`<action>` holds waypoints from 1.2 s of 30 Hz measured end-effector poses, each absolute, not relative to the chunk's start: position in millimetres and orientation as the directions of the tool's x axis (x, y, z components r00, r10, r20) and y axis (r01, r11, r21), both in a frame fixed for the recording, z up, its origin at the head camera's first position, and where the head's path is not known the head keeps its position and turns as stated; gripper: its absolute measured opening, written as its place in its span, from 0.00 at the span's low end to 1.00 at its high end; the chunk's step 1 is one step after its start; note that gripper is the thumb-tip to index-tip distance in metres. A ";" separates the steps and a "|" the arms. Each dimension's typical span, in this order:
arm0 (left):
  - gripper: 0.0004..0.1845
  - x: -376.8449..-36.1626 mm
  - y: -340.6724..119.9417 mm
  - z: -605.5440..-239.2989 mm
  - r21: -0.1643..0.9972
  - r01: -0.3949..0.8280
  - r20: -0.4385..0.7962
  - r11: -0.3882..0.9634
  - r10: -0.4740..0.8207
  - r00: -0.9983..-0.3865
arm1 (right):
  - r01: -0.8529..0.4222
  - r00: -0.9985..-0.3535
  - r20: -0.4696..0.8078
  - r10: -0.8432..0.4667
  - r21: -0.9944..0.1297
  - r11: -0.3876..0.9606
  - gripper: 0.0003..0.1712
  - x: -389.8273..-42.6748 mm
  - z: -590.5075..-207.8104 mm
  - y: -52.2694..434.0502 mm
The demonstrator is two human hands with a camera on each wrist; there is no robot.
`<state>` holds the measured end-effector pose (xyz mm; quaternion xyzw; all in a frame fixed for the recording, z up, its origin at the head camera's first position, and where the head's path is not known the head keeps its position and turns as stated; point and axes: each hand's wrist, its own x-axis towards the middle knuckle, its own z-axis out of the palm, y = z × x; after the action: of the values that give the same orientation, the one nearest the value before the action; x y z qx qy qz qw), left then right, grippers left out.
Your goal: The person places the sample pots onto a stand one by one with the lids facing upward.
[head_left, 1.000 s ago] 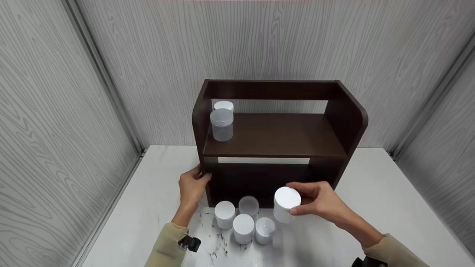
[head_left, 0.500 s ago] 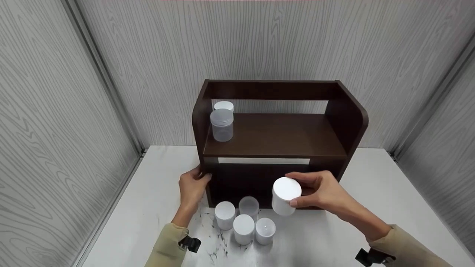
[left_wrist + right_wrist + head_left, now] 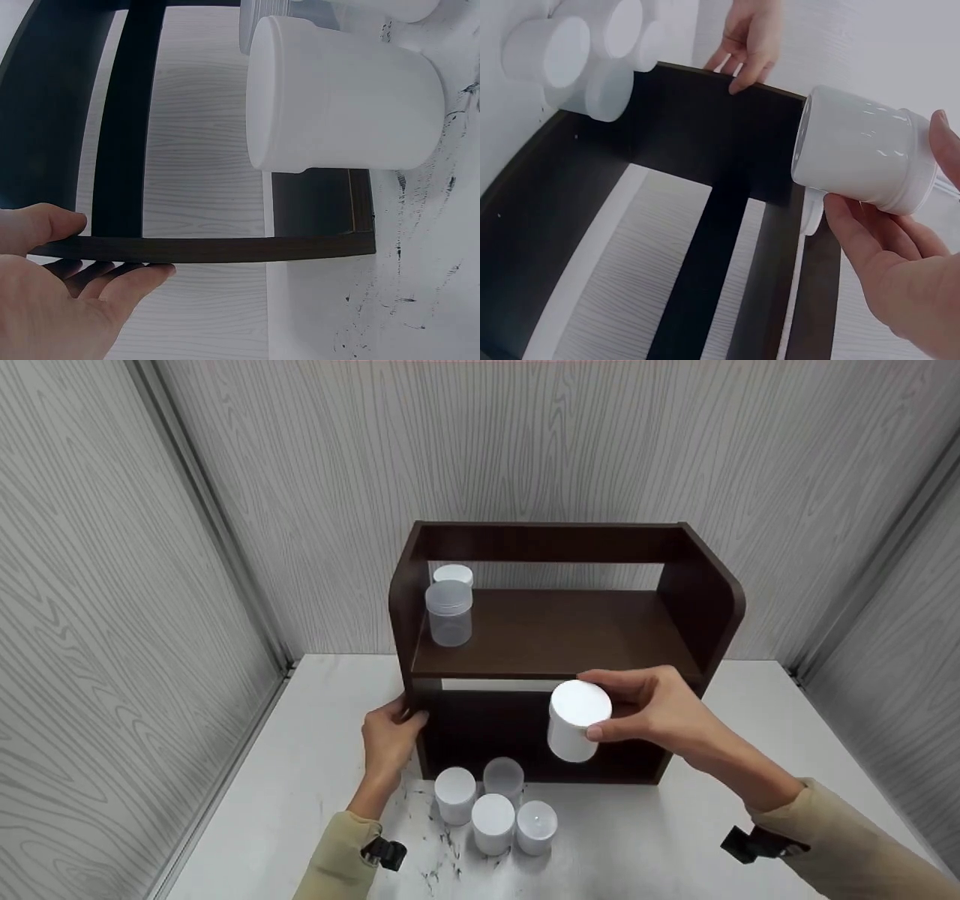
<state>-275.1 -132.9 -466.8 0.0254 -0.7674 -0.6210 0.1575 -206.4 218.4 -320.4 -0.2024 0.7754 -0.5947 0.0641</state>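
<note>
My right hand [image 3: 652, 709] holds a white lidded jar [image 3: 574, 727] between thumb and fingers, raised in front of the lower opening of a dark brown two-tier shelf [image 3: 555, 634]. In the right wrist view the same jar [image 3: 862, 150] lies sideways across the picture, thumb at its lid end. My left hand [image 3: 390, 739] grips the shelf's left side panel. The left wrist view shows the thumb on one face of that panel [image 3: 225, 249] and the fingers on the other. On the upper tier, at its left end, a clear jar [image 3: 450, 615] stands in front of a white-lidded jar [image 3: 453, 574].
Before the shelf, several jars stand grouped on the white table [image 3: 315, 780]: white-lidded jars [image 3: 454, 795] [image 3: 493, 823], a translucent jar [image 3: 503, 778] and another small jar [image 3: 536, 826]. Dark smudges mark the table near them. Grey wood-grain walls [image 3: 525, 442] enclose the back and sides.
My right hand has lifted the white jar from near tabletop level up toward the upper tier's front edge. The left hand, the shelf and the other jars stay put.
</note>
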 end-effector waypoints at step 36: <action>0.26 -270.0 -128.5 -466.7 0.962 0.175 0.220 0.210 -0.213 -0.952 | -0.263 -0.937 0.180 -0.300 -0.928 0.264 0.39 -330.6 -257.9 183.9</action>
<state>-270.0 -128.5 -466.7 0.0125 -0.7624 -0.6283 0.1544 -330.6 183.9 -257.9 -0.1770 0.7947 -0.5804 0.0160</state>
